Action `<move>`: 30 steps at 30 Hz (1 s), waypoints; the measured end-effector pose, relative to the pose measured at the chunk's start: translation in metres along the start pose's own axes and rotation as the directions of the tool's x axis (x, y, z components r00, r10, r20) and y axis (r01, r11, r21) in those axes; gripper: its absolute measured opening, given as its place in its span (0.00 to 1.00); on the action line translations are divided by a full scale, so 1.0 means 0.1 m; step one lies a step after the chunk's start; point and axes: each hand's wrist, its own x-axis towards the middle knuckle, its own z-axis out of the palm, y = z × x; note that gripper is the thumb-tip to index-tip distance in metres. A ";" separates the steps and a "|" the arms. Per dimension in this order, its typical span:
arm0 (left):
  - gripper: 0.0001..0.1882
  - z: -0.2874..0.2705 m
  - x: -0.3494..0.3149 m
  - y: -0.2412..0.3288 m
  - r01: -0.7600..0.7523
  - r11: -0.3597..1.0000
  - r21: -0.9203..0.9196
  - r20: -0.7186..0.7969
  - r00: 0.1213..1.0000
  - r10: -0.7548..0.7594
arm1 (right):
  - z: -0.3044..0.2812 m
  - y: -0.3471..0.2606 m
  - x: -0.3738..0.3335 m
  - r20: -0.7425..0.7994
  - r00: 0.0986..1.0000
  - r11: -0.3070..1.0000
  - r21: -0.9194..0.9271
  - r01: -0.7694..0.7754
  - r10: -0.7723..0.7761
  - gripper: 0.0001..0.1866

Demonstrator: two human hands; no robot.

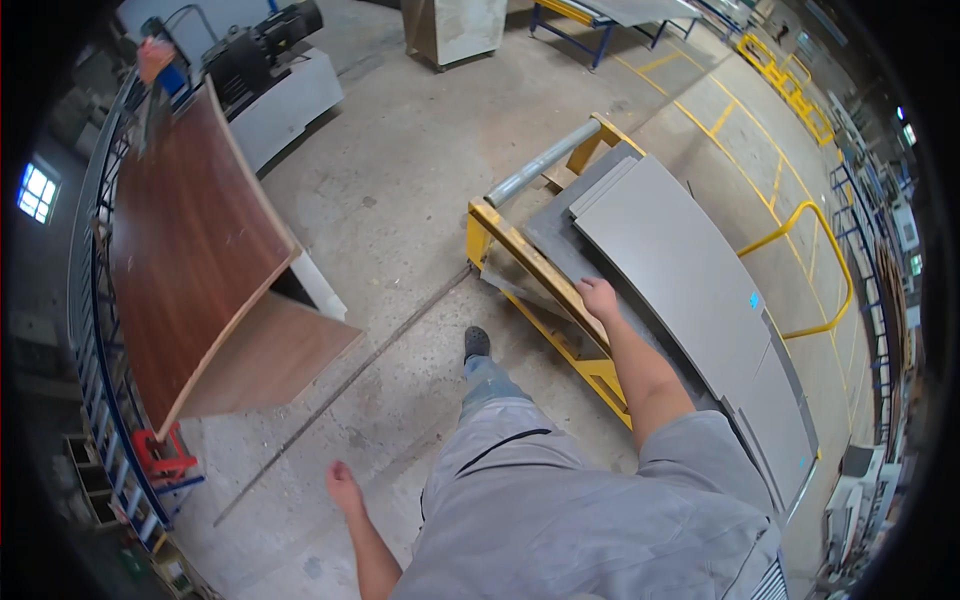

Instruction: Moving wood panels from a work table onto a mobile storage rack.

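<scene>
My left hand [343, 487] hangs over the concrete floor at the lower left, its fingers loosely bent and nothing in them. In front of my body, my right hand [598, 298] is held out above the yellow cart [540, 255], close to its long rail. Its fingers are partly curled, with no object visible in them; whether they touch the rail I cannot tell. Beside that hand, grey panels [672, 240] lie stacked on the cart, with a small blue mark on the top one.
Brown wood-grain boards [200, 250] lean at the left by a blue roller conveyor [105, 400] and a red stool [165, 455]. A dark motor [245, 70] stands beyond them. A yellow hoop rail [850, 270] rises right of the cart. A narrow floor groove [350, 378] runs toward the cart.
</scene>
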 end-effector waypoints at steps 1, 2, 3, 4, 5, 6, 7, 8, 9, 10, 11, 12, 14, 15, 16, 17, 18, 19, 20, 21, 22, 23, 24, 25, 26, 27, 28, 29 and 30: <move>0.16 0.12 0.30 0.50 -0.063 0.995 0.080 -0.076 0.995 0.069 | -0.03 0.15 0.21 -0.056 0.998 1.000 0.007 0.030 -0.029 0.24; 0.17 0.23 0.64 1.35 -0.139 0.977 0.159 -0.113 0.981 0.158 | -0.10 0.49 0.43 -0.125 0.991 0.997 -0.058 0.048 -0.055 0.26; 0.18 0.19 0.93 1.79 -0.171 0.962 0.212 -0.133 0.970 0.202 | -0.08 0.48 0.63 -0.148 0.989 0.999 -0.047 0.000 -0.007 0.27; 0.19 0.18 1.25 2.17 -0.201 0.944 0.262 -0.146 0.959 0.245 | -0.09 0.46 0.80 -0.171 0.984 0.998 -0.041 -0.051 0.043 0.28; 0.21 0.24 1.53 2.63 -0.328 0.879 0.347 -0.107 0.917 0.385 | -0.12 0.48 0.97 -0.189 0.978 0.992 -0.072 -0.099 0.084 0.29; 0.23 0.33 1.78 3.04 -0.443 0.793 0.419 -0.059 0.858 0.510 | -0.16 0.49 1.14 -0.180 0.977 0.989 -0.073 -0.129 0.114 0.29; 0.25 0.43 2.08 3.35 -0.500 0.737 0.456 -0.007 0.826 0.564 | -0.17 0.50 1.33 -0.206 0.972 0.983 -0.117 -0.138 0.112 0.30; 0.27 0.51 2.38 3.53 -0.546 0.679 0.491 0.044 0.793 0.607 | -0.18 0.45 1.50 -0.223 0.970 0.976 -0.166 -0.140 0.101 0.31; 0.27 0.63 2.66 3.65 -0.548 0.671 0.499 0.068 0.797 0.600 | -0.19 0.41 1.67 -0.208 0.971 0.973 -0.170 -0.158 0.122 0.31; 0.29 0.72 2.94 3.72 -0.496 0.699 0.515 0.111 0.847 0.519 | -0.23 0.27 1.77 -0.189 0.970 0.942 -0.269 -0.201 0.153 0.32; 0.31 0.79 3.21 3.74 -0.442 0.722 0.532 0.147 0.888 0.435 | -0.26 0.21 1.89 -0.177 0.967 0.900 -0.366 -0.236 0.182 0.32; 0.31 0.84 3.41 3.72 -0.445 0.714 0.540 0.166 0.888 0.428 | -0.26 0.25 1.99 -0.166 0.966 0.895 -0.370 -0.249 0.200 0.32; 0.33 0.94 3.68 3.63 -0.314 0.662 0.680 0.127 0.940 0.316 | -0.23 0.27 2.17 -0.192 0.968 0.890 -0.397 -0.225 0.159 0.31; 0.35 1.05 3.73 3.67 -0.200 0.660 0.725 0.064 0.972 0.225 | -0.24 0.29 2.18 -0.215 0.969 0.876 -0.434 -0.210 0.126 0.30; 0.35 1.11 3.77 3.70 -0.212 0.649 0.730 0.083 0.971 0.225 | -0.25 0.30 2.20 -0.211 0.966 0.871 -0.435 -0.227 0.146 0.30; 0.35 1.19 3.79 3.74 -0.176 0.646 0.743 0.046 0.976 0.213 | -0.31 0.34 2.21 -0.231 0.966 0.872 -0.442 -0.212 0.118 0.30; 0.35 1.25 3.78 3.79 -0.134 0.642 0.755 0.002 0.979 0.202 | -0.34 0.33 2.23 -0.249 0.965 0.874 -0.446 -0.191 0.084 0.29; 0.34 1.30 3.76 3.83 -0.137 0.621 0.772 0.005 0.978 0.210 | -0.39 0.32 2.27 -0.251 0.963 0.870 -0.447 -0.205 0.098 0.29; 0.34 1.30 3.75 3.82 -0.143 0.613 0.777 0.012 0.977 0.212 | -0.44 0.22 2.28 -0.243 0.960 0.876 -0.423 -0.234 0.139 0.29; 0.33 1.28 3.73 3.81 -0.167 0.595 0.786 0.008 0.965 0.260 | -0.44 0.16 2.29 -0.235 0.955 0.879 -0.398 -0.262 0.178 0.28; 0.33 1.25 3.72 3.80 -0.190 0.577 0.795 0.004 0.951 0.308 | -0.39 0.18 2.29 -0.233 0.955 0.878 -0.396 -0.268 0.186 0.28; 0.31 1.21 3.74 3.77 -0.194 0.563 0.804 -0.007 0.942 0.334 | -0.33 0.22 2.29 -0.280 0.953 0.888 -0.400 -0.226 0.117 0.28; 0.31 1.29 3.71 3.82 -0.205 0.563 0.801 0.008 0.943 0.332 | -0.30 0.30 2.27 -0.329 0.943 0.889 -0.414 -0.193 0.052 0.27; 0.31 1.33 3.67 3.86 -0.203 0.575 0.793 0.006 0.945 0.327 | -0.25 0.37 2.24 -0.357 0.933 0.901 -0.389 -0.193 0.045 0.28; 0.31 1.32 3.64 3.90 -0.195 0.584 0.788 -0.006 0.946 0.323 | -0.24 0.38 2.24 -0.358 0.932 0.899 -0.390 -0.197 0.049 0.28; 0.30 1.34 3.61 3.94 -0.194 0.579 0.792 -0.007 0.946 0.325 | -0.24 0.39 2.23 -0.358 0.933 0.896 -0.401 -0.190 0.037 0.28; 0.30 1.36 3.62 3.93 -0.199 0.579 0.791 -0.001 0.945 0.326 | -0.25 0.41 2.23 -0.358 0.933 0.893 -0.412 -0.183 0.026 0.28; 0.30 1.29 3.65 3.89 -0.219 0.569 0.793 0.001 0.934 0.357 | -0.27 0.33 2.28 -0.357 0.934 0.897 -0.405 -0.178 0.025 0.28; 0.30 1.26 3.66 3.87 -0.242 0.560 0.792 0.009 0.923 0.385 | -0.36 0.26 2.35 -0.324 0.941 0.894 -0.387 -0.225 0.097 0.27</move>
